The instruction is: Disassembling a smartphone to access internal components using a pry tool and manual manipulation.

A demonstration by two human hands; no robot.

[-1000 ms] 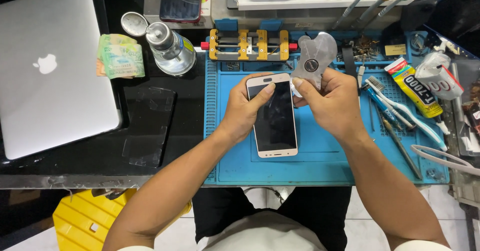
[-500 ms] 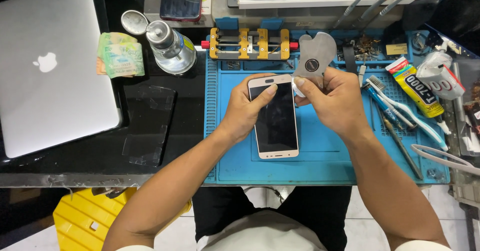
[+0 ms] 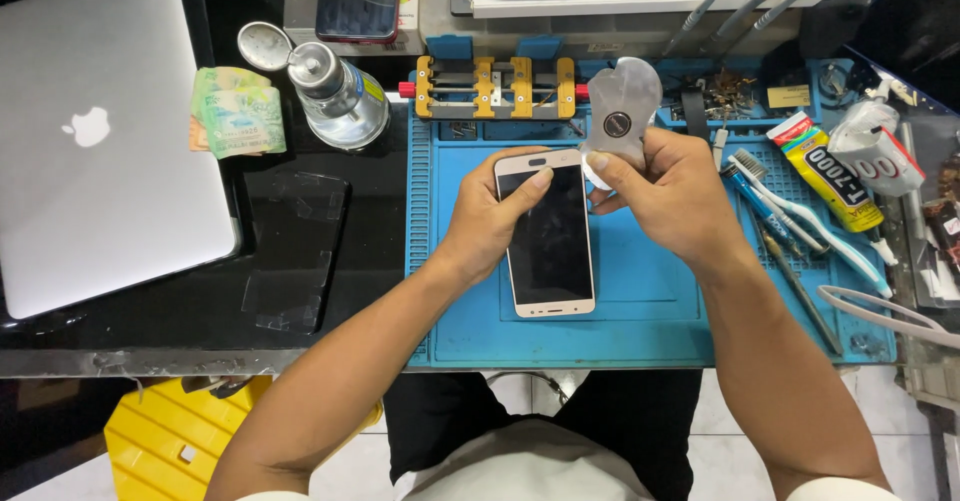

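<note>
while the left hand (image 3: 487,223) clasps a white-framed, dark-screened phone (image 3: 547,236), the right hand (image 3: 668,201) pinches a thin metal pry tool (image 3: 622,108).

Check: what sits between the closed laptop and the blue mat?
Head view: between laptop and blue mat, a clear glass sheet lies flat on the black tabletop.

The smartphone (image 3: 548,236) was white-framed with a dark, unlit screen, lying face up and lengthwise on the blue mat (image 3: 640,301). The thin grey metal opening tool (image 3: 622,111) stood upright at its far right corner.
</note>
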